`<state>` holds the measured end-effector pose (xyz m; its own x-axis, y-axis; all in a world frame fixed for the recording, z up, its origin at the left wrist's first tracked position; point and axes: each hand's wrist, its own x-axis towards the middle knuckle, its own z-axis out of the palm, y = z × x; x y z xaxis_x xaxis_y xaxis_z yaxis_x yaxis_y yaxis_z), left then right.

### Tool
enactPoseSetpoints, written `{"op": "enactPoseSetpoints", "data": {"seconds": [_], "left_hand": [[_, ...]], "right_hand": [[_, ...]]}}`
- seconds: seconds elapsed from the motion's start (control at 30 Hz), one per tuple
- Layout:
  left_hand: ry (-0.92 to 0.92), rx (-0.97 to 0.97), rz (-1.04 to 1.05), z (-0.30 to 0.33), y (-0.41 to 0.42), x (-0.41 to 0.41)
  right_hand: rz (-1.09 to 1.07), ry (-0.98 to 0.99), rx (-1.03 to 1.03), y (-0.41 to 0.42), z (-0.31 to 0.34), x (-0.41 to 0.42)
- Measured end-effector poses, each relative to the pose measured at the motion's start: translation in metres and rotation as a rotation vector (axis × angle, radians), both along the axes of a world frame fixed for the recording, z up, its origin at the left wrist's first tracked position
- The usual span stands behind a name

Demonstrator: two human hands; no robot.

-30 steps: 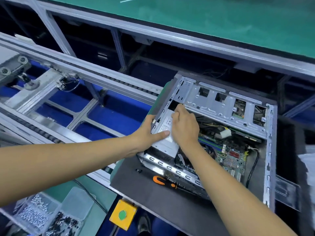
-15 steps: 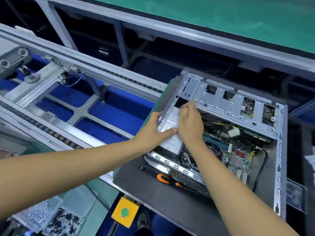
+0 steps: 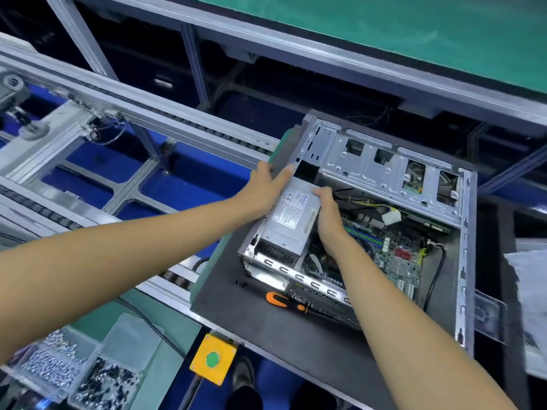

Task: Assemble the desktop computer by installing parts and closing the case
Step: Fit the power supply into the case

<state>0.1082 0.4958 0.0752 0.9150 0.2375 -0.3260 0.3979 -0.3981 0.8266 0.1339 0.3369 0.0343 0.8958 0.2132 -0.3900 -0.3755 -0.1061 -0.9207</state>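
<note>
- Head view: an open computer case [image 3: 393, 179] lies on its side on a dark mat [image 3: 266, 318] that covers the surface.
- A grey power supply [image 3: 291, 220] sits in the case's near-left corner, label up, beside the green circuit board [image 3: 396, 255].
- The left hand [image 3: 263, 187] lies with straight fingers flat against the case's outer left wall, touching the far end of the power supply; it grips nothing.
- The right hand [image 3: 328, 220] curls over the right edge of the power supply and holds it.
- An orange-handled screwdriver [image 3: 281, 301] lies on the mat just in front of the case, with small black screws [image 3: 241, 283] near it.
- To the left run the grey metal rails of a conveyor [image 3: 142, 113] over a blue floor.
- At lower left a clear tray [image 3: 127, 344] holds silver and black screws; a yellow box with a green button [image 3: 212, 361] is fixed below the surface's edge.
- A green-topped bench [image 3: 384, 31] crosses the far side.
</note>
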Motion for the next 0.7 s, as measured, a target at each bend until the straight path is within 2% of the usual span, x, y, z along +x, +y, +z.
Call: {"op": "enactPoseSetpoints", "data": {"seconds": [0.17,0.27,0.4,0.7], "left_hand": [[-0.141,0.078,-0.086,0.005,-0.018,0.049],[-0.136,0.031,-0.070,-0.005,-0.016,0.051],[-0.160,0.130,-0.081,-0.009,-0.017,0.053],[-0.162,0.162,-0.070,-0.009,-0.017,0.053]], "right_hand": [[0.068,0.013,-0.056,0.000,-0.001,0.001],[0.069,0.018,-0.158,-0.003,-0.002,0.003],[0.154,0.020,-0.260,-0.007,0.001,0.001],[0.251,0.041,-0.223,-0.010,0.000,0.007]]}}
